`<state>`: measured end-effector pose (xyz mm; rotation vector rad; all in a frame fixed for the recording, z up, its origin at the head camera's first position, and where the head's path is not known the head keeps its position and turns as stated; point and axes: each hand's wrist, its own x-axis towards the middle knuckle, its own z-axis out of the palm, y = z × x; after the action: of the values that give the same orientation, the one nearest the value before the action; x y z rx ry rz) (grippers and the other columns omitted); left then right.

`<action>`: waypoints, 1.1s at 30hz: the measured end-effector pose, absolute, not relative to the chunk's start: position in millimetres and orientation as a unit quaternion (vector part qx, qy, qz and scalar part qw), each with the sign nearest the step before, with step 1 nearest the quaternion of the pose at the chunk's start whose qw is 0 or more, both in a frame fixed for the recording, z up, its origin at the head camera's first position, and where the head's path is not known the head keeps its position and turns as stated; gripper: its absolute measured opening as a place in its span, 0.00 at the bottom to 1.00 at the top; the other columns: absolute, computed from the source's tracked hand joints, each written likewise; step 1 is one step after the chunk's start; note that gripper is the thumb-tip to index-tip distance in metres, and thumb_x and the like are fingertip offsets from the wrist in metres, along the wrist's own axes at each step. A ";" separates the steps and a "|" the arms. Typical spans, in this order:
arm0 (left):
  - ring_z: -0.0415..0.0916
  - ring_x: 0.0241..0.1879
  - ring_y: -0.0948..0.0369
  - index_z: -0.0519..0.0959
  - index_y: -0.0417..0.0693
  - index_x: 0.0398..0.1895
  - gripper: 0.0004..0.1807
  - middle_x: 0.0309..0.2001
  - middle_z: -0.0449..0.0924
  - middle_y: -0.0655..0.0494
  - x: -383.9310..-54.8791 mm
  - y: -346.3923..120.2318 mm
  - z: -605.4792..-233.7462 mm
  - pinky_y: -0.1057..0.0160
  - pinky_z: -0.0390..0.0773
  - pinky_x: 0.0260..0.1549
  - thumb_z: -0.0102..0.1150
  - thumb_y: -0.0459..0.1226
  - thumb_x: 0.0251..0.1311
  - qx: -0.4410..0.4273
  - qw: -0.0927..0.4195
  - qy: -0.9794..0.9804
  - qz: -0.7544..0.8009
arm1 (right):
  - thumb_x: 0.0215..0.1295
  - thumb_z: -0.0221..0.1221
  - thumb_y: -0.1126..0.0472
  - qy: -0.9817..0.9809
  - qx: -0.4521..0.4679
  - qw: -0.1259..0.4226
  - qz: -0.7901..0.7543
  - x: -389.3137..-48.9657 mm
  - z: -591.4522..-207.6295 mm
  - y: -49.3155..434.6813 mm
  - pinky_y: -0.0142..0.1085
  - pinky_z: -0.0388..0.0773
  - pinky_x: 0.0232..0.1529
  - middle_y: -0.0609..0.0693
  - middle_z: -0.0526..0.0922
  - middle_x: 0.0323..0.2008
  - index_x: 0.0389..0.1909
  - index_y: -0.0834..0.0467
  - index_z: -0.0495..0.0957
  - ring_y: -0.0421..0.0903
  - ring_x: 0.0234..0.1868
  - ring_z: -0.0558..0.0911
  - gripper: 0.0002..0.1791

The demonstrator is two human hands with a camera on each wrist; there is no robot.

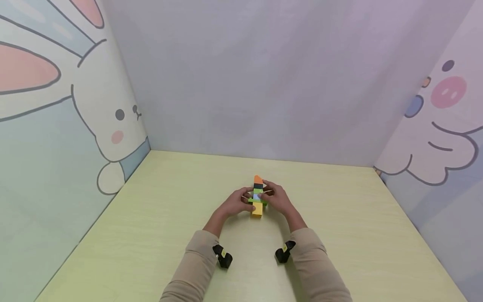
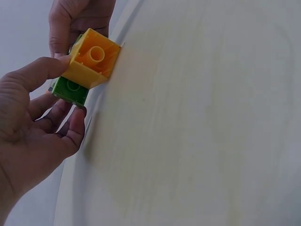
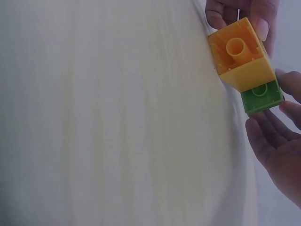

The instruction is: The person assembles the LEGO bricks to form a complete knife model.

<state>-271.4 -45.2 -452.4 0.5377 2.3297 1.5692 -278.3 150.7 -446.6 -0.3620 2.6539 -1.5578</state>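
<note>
A toy made of stacked building blocks [image 1: 258, 209] lies between both hands in the head view, with an orange tip at the far end, then black, green and light blue blocks, a green crosspiece and a yellow block at the near end. My left hand [image 1: 236, 202] grips it from the left, thumb on the yellow block [image 2: 84, 74]. From the right my right hand [image 1: 278, 199] holds it near the light blue part and the crosspiece. Both wrist views show the hollow underside of the yellow block and one green end [image 3: 262, 97]. Fingers hide parts of the sides.
The toy is over a pale yellow table [image 1: 188, 176]. A plain grey curtain-like wall [image 1: 245, 84] stands behind it, with cartoon-printed panels on the left and right. Each sleeve carries a small black wrist device [image 1: 223, 256].
</note>
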 end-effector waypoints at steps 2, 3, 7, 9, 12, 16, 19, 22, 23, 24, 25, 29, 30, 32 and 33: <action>0.71 0.43 0.56 0.64 0.43 0.65 0.36 0.48 0.73 0.51 -272.0 -45.9 -453.0 0.58 0.74 0.40 0.67 0.34 0.51 0.189 0.142 0.806 0.543 | 0.61 0.61 0.61 0.857 -0.111 0.024 -0.503 -279.4 -448.9 151.0 0.47 0.73 0.46 0.62 0.75 0.50 0.66 0.59 0.63 0.55 0.47 0.77 0.32; 0.71 0.44 0.56 0.64 0.43 0.65 0.36 0.48 0.73 0.51 -272.1 -46.1 -453.1 0.58 0.74 0.40 0.67 0.34 0.51 0.191 0.142 0.805 0.543 | 0.61 0.61 0.61 0.858 -0.109 0.026 -0.502 -279.8 -449.8 150.8 0.47 0.73 0.47 0.61 0.75 0.50 0.66 0.59 0.63 0.55 0.47 0.77 0.32; 0.71 0.44 0.55 0.65 0.43 0.64 0.35 0.48 0.73 0.51 -271.6 -46.8 -452.7 0.57 0.74 0.41 0.67 0.35 0.52 0.192 0.146 0.806 0.540 | 0.61 0.61 0.61 0.860 -0.101 0.028 -0.499 -279.6 -451.7 150.3 0.46 0.73 0.47 0.60 0.76 0.49 0.66 0.59 0.64 0.53 0.47 0.77 0.32; 0.72 0.45 0.55 0.65 0.42 0.64 0.35 0.47 0.73 0.51 -271.4 -47.0 -452.1 0.56 0.73 0.42 0.67 0.35 0.52 0.193 0.148 0.806 0.539 | 0.61 0.61 0.61 0.860 -0.101 0.029 -0.499 -279.7 -452.6 150.0 0.46 0.73 0.47 0.59 0.76 0.49 0.66 0.60 0.64 0.53 0.47 0.77 0.32; 0.72 0.45 0.55 0.64 0.41 0.65 0.35 0.46 0.73 0.51 -272.3 -47.3 -452.2 0.56 0.73 0.42 0.66 0.35 0.52 0.196 0.152 0.806 0.538 | 0.60 0.62 0.61 0.858 -0.098 0.036 -0.502 -279.3 -452.5 149.7 0.46 0.73 0.47 0.59 0.75 0.49 0.65 0.60 0.64 0.53 0.47 0.76 0.32; 0.72 0.45 0.53 0.63 0.36 0.64 0.34 0.47 0.73 0.46 -263.7 -48.7 -437.9 0.55 0.73 0.43 0.64 0.34 0.54 0.204 0.158 0.803 0.537 | 0.59 0.62 0.63 0.859 -0.098 0.044 -0.501 -278.6 -452.0 149.3 0.47 0.72 0.48 0.59 0.75 0.48 0.65 0.60 0.64 0.53 0.47 0.76 0.33; 0.72 0.44 0.52 0.62 0.32 0.64 0.33 0.48 0.72 0.40 -253.7 -49.8 -422.7 0.54 0.73 0.43 0.62 0.31 0.55 0.211 0.165 0.800 0.537 | 0.60 0.61 0.63 0.862 -0.099 0.047 -0.495 -278.9 -453.0 149.2 0.47 0.72 0.48 0.59 0.75 0.48 0.65 0.61 0.63 0.53 0.47 0.76 0.32; 0.72 0.44 0.52 0.62 0.31 0.63 0.32 0.49 0.72 0.38 -249.9 -50.2 -416.8 0.54 0.72 0.44 0.61 0.31 0.56 0.211 0.169 0.800 0.535 | 0.60 0.61 0.63 0.865 -0.098 0.049 -0.490 -279.5 -454.3 149.3 0.47 0.72 0.48 0.58 0.75 0.48 0.65 0.62 0.64 0.53 0.47 0.76 0.32; 0.72 0.44 0.52 0.62 0.31 0.63 0.32 0.49 0.72 0.38 -249.9 -50.1 -416.8 0.54 0.72 0.44 0.61 0.31 0.56 0.211 0.169 0.800 0.535 | 0.60 0.61 0.62 0.866 -0.097 0.049 -0.489 -279.6 -454.7 149.3 0.46 0.72 0.48 0.58 0.75 0.48 0.65 0.62 0.64 0.52 0.47 0.76 0.32; 0.72 0.44 0.52 0.62 0.30 0.63 0.32 0.49 0.72 0.38 -249.8 -50.0 -416.5 0.54 0.72 0.44 0.61 0.31 0.56 0.212 0.169 0.800 0.535 | 0.60 0.61 0.62 0.866 -0.097 0.050 -0.488 -279.7 -454.8 149.4 0.46 0.72 0.48 0.58 0.75 0.48 0.65 0.62 0.64 0.52 0.47 0.76 0.32; 0.72 0.44 0.52 0.62 0.30 0.63 0.32 0.49 0.72 0.38 -249.7 -50.0 -416.4 0.54 0.72 0.45 0.61 0.31 0.56 0.212 0.170 0.800 0.535 | 0.60 0.61 0.62 0.867 -0.097 0.049 -0.486 -279.6 -454.8 149.4 0.46 0.72 0.48 0.58 0.75 0.48 0.65 0.62 0.64 0.52 0.47 0.76 0.32; 0.72 0.45 0.51 0.62 0.29 0.63 0.31 0.49 0.72 0.38 -252.2 -49.5 -419.2 0.54 0.72 0.46 0.60 0.30 0.57 0.216 0.172 0.800 0.532 | 0.60 0.62 0.61 0.868 -0.092 0.051 -0.484 -280.0 -455.1 149.0 0.46 0.72 0.48 0.58 0.76 0.48 0.65 0.62 0.65 0.52 0.48 0.76 0.32; 0.72 0.45 0.51 0.62 0.29 0.63 0.31 0.49 0.72 0.38 -253.5 -49.5 -420.8 0.53 0.72 0.46 0.60 0.30 0.57 0.218 0.173 0.799 0.533 | 0.60 0.62 0.61 0.869 -0.091 0.052 -0.484 -280.1 -455.1 148.9 0.46 0.72 0.48 0.58 0.75 0.49 0.64 0.62 0.65 0.52 0.48 0.76 0.32; 0.72 0.46 0.51 0.61 0.29 0.63 0.32 0.49 0.72 0.40 -259.7 -48.9 -429.6 0.53 0.71 0.46 0.61 0.31 0.57 0.216 0.173 0.798 0.535 | 0.60 0.62 0.60 0.869 -0.088 0.053 -0.483 -280.3 -455.2 148.8 0.46 0.72 0.48 0.58 0.76 0.49 0.65 0.61 0.65 0.52 0.48 0.76 0.32; 0.72 0.46 0.51 0.62 0.30 0.63 0.32 0.49 0.72 0.41 -263.0 -48.5 -434.6 0.53 0.71 0.46 0.61 0.31 0.57 0.216 0.171 0.799 0.535 | 0.60 0.62 0.60 0.869 -0.087 0.053 -0.483 -280.4 -455.2 148.7 0.46 0.72 0.47 0.58 0.76 0.49 0.65 0.61 0.65 0.52 0.48 0.76 0.32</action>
<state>-263.0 -48.5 -434.6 0.6130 2.2686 1.5183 -280.4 148.7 -455.2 -0.2633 2.6429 -1.4694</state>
